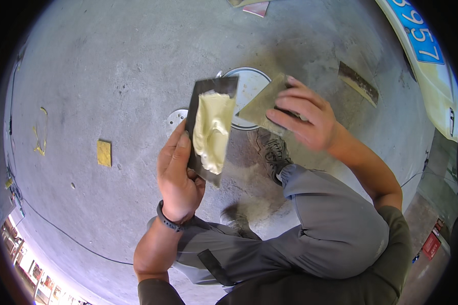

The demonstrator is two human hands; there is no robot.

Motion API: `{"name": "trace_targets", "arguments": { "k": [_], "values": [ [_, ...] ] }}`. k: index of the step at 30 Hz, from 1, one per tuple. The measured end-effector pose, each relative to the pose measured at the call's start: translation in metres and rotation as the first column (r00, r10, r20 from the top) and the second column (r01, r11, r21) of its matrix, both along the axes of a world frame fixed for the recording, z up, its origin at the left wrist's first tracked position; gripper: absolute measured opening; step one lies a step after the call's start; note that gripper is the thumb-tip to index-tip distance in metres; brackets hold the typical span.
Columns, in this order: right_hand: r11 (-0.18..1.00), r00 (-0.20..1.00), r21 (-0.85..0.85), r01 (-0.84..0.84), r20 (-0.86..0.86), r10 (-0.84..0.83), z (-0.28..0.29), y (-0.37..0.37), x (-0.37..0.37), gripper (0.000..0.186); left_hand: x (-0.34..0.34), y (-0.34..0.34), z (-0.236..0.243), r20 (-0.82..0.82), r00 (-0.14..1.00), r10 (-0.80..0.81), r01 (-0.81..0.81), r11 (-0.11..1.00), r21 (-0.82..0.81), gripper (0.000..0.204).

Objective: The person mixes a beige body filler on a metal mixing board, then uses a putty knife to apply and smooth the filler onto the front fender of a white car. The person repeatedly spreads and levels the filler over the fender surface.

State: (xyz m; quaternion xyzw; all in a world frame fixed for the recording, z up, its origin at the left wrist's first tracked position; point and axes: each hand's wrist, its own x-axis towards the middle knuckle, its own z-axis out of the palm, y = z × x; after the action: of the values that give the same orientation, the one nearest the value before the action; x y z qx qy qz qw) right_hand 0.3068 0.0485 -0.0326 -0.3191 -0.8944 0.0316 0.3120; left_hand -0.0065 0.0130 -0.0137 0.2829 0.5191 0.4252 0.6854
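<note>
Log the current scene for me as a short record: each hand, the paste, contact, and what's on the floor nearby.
Left hand: grips a dark flat plate along its left side
Paste: thick, cream-coloured, spread over much of the plate
Right hand: holds a flat spreader, one corner pointing toward the plate
Contact: spreader looks just apart from paste
Behind the tools: pale round container or lid, partly hidden
Floor, left: yellow square pad; pale disc with holes, partly covered
Floor, right: dark strip
</note>
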Motion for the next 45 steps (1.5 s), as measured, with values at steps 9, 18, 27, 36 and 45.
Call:
{"name": "trace_targets", "arguments": {
  "k": [9,18,27,36,45],
  "values": [
    [0.543,0.722,-0.817,0.196,-0.255,-0.644,0.008,-0.002,-0.029,0.052,0.017,-0.003,0.003,-0.283,0.941,-0.186,0.281,0.896,0.345,0.05],
    [0.448,0.836,-0.892,0.061,-0.2,-0.511,0.0,-0.029,-0.058,0.056,0.031,0.004,-0.001,-0.209,0.967,-0.144,0.202,0.935,0.291,0.05],
    [0.218,0.848,-0.955,-0.201,-0.281,-0.449,0.005,-0.041,-0.043,0.056,0.02,0.025,-0.028,-0.308,0.95,-0.042,0.116,0.967,0.227,0.04],
    [0.127,0.242,-0.563,-0.817,-0.534,-0.81,0.024,-0.043,0.002,0.06,0.028,0.04,-0.044,-0.962,0.24,-0.134,0.741,0.665,0.093,0.037],
    [0.324,-0.062,-0.339,-0.883,-0.6,-0.798,0.006,-0.061,0.066,0.056,0.109,0.288,-0.16,-0.914,0.401,0.061,0.759,0.537,0.369,0.039]
  ]
}}
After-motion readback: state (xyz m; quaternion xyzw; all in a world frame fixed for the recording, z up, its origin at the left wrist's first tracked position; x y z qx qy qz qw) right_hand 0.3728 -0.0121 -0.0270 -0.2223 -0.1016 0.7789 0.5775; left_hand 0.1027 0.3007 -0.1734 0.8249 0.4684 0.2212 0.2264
